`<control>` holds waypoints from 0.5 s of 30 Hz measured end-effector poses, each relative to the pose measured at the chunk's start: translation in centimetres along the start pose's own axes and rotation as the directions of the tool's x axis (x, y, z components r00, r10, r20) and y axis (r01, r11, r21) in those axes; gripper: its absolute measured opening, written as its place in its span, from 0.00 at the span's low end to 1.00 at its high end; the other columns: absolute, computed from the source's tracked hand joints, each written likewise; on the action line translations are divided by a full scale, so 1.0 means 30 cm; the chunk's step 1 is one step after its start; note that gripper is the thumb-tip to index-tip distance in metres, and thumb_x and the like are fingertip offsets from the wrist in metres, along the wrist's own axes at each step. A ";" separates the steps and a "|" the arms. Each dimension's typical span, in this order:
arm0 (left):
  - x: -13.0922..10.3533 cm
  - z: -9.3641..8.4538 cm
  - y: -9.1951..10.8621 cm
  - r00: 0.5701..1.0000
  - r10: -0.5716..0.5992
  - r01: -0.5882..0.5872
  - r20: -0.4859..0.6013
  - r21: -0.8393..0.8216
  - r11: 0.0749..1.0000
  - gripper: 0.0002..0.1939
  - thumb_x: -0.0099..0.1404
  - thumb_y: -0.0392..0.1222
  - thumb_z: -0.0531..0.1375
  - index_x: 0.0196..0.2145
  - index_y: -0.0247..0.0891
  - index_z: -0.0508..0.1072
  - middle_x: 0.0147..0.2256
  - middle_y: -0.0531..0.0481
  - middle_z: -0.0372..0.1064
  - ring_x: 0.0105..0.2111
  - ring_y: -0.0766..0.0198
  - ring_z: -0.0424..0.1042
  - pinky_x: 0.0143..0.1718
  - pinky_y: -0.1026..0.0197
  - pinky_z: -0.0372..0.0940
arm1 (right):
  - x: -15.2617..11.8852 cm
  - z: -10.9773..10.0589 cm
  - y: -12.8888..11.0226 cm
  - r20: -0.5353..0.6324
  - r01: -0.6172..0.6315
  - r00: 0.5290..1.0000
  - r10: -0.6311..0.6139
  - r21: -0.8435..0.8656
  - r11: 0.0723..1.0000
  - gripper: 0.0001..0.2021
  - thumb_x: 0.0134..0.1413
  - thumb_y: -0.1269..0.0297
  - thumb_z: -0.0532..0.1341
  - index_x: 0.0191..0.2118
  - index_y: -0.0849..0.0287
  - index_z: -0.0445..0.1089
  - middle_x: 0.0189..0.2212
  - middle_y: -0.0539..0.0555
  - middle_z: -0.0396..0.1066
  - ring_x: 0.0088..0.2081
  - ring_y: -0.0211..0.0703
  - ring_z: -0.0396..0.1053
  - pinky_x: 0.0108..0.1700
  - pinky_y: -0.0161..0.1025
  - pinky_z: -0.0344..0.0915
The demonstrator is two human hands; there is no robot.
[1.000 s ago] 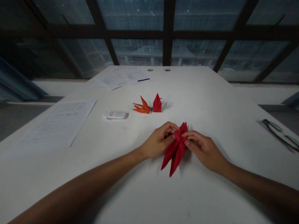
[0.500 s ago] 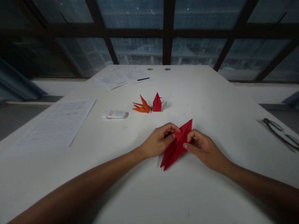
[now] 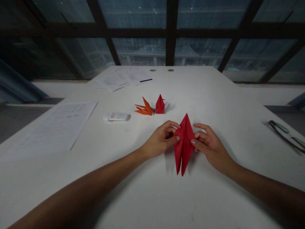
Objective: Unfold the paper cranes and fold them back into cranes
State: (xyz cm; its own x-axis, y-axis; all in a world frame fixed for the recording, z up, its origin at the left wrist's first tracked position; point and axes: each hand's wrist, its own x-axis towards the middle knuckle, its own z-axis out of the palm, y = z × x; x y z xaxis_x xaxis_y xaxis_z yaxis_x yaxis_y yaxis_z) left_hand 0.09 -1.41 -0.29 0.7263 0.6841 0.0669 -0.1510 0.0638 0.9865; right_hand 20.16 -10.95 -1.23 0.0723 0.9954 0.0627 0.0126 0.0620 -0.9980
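Note:
A red folded origami paper [image 3: 184,140], a long diamond with a slit between its two lower points, is held above the table with its single tip pointing away from me. My left hand [image 3: 162,138] pinches its left corner, thumb on top and fingers partly behind. At the right corner, my right hand [image 3: 207,143] grips with thumb in front and a finger behind, the index finger lifted off. Beyond them stand a small red origami crane [image 3: 160,105] and an orange folded paper piece [image 3: 145,107] with several thin points.
On the white table [image 3: 152,203] a white eraser [image 3: 117,116] lies left of the origami. Printed sheets [image 3: 54,127] cover the left side, more papers [image 3: 116,79] with a black pen [image 3: 146,80] lie at the back. Glasses [image 3: 286,133] rest at the right edge.
The red folded paper has turned from a rightward slant to nearly upright, its open face towards me. My right index finger has straightened and lifted away; both hands still hold the sides.

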 end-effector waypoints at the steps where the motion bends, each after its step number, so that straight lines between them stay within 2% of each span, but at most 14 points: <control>1: 0.001 0.000 -0.001 1.000 -0.006 0.006 0.010 -0.021 1.000 0.22 0.63 0.45 0.71 0.49 0.38 0.68 0.34 0.53 0.71 0.30 0.70 0.68 0.34 0.65 0.61 | 0.001 -0.001 0.003 0.001 -0.005 1.000 0.005 -0.001 1.000 0.23 0.62 0.60 0.66 0.60 0.50 0.60 0.31 0.46 0.72 0.29 0.38 0.68 0.33 0.37 0.68; 4: 0.004 -0.004 -0.011 1.000 -0.003 0.004 0.017 -0.064 0.998 0.25 0.61 0.43 0.72 0.51 0.38 0.68 0.33 0.53 0.72 0.30 0.69 0.71 0.35 0.64 0.64 | 0.004 -0.003 0.013 -0.007 0.021 1.000 -0.022 -0.038 0.999 0.23 0.62 0.58 0.67 0.59 0.50 0.62 0.36 0.49 0.74 0.35 0.40 0.72 0.39 0.39 0.72; 7: 0.006 -0.008 -0.017 1.000 0.024 -0.025 -0.004 -0.092 0.995 0.28 0.60 0.42 0.73 0.54 0.39 0.67 0.32 0.54 0.72 0.31 0.68 0.72 0.36 0.64 0.65 | 0.005 -0.001 0.012 0.004 0.057 0.998 -0.057 -0.099 0.993 0.24 0.63 0.56 0.66 0.61 0.50 0.63 0.54 0.56 0.72 0.49 0.46 0.73 0.51 0.45 0.73; 9: 0.004 -0.008 -0.014 0.999 0.032 -0.035 -0.031 -0.104 0.994 0.34 0.60 0.41 0.73 0.59 0.41 0.64 0.33 0.54 0.73 0.32 0.68 0.72 0.37 0.64 0.66 | 0.002 0.003 0.001 0.061 0.054 0.997 -0.048 -0.103 0.993 0.25 0.65 0.55 0.64 0.64 0.50 0.61 0.61 0.58 0.68 0.56 0.49 0.71 0.57 0.48 0.71; 12: -0.002 -0.003 -0.006 0.998 0.021 -0.025 -0.059 -0.080 0.996 0.44 0.60 0.39 0.73 0.66 0.48 0.56 0.44 0.50 0.72 0.34 0.69 0.74 0.38 0.63 0.67 | -0.008 0.013 -0.013 0.148 0.040 0.989 -0.026 -0.091 0.995 0.23 0.68 0.54 0.61 0.64 0.50 0.62 0.60 0.58 0.70 0.55 0.50 0.72 0.59 0.50 0.70; 15: -0.012 0.009 -0.006 0.996 0.042 -0.041 -0.075 0.012 0.999 0.41 0.62 0.39 0.71 0.65 0.50 0.55 0.52 0.47 0.67 0.35 0.68 0.75 0.37 0.62 0.69 | -0.021 0.021 -0.011 0.139 0.041 0.990 -0.024 -0.119 0.992 0.22 0.67 0.54 0.62 0.62 0.51 0.63 0.55 0.58 0.73 0.52 0.50 0.74 0.55 0.48 0.72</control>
State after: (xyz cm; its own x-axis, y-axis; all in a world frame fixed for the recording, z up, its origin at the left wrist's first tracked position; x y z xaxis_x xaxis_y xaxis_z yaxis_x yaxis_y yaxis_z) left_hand 0.05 -1.86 -0.45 0.6671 0.7387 0.0966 -0.1725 0.0271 0.9846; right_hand 19.48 -11.56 -0.96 -0.0676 0.9941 0.0848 0.1343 0.0933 -0.9865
